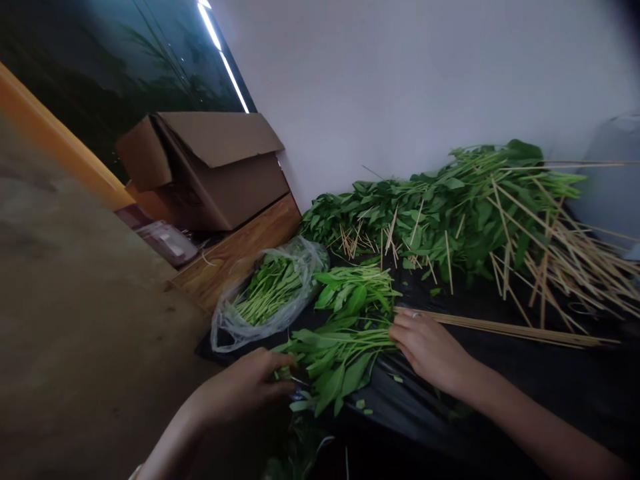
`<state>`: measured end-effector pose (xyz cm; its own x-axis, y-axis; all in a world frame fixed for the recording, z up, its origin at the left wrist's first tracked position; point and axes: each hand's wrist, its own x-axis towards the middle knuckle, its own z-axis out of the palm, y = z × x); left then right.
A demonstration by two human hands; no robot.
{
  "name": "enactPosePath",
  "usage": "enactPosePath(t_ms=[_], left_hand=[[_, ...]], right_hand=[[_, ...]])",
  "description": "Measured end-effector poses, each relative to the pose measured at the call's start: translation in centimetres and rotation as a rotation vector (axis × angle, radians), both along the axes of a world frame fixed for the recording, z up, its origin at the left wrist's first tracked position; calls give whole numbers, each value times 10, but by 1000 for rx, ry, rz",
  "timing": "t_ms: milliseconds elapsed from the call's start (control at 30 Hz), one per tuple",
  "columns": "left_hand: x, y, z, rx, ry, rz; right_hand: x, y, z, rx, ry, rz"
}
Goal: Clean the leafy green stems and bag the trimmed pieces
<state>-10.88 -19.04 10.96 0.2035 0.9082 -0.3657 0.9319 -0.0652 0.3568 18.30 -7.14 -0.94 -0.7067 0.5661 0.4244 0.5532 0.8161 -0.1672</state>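
A bunch of long-leafed greens [340, 353] lies on the black plastic sheet [425, 417], leaves to the left and stems to the right. My right hand [430, 350], wearing a ring, is closed on the stem ends. By the leaf tips is my left hand [250, 383], its thumb and fingers apart with a little green between them. Something small and bluish beside those fingers is too dim to name. Just beyond lies a second bunch of greens [357, 290]. Thin sticks [505, 328] extend rightward from beside my right hand.
A clear plastic bag [225, 327] of greens stands at the left. A large heap of greens [450, 200] with many loose sticks [590, 267] lies along the white wall [400, 80]. An open cardboard box [240, 180] rests on a wooden surface [250, 243] at the back left.
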Motion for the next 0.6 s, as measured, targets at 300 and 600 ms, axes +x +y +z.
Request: enactPosePath(t_ms=[300, 600], left_hand=[[9, 19, -1, 104, -136, 40], [51, 33, 9, 635, -191, 94]], right_hand=[[2, 0, 6, -109, 118, -35], [4, 5, 19, -517, 529, -88]])
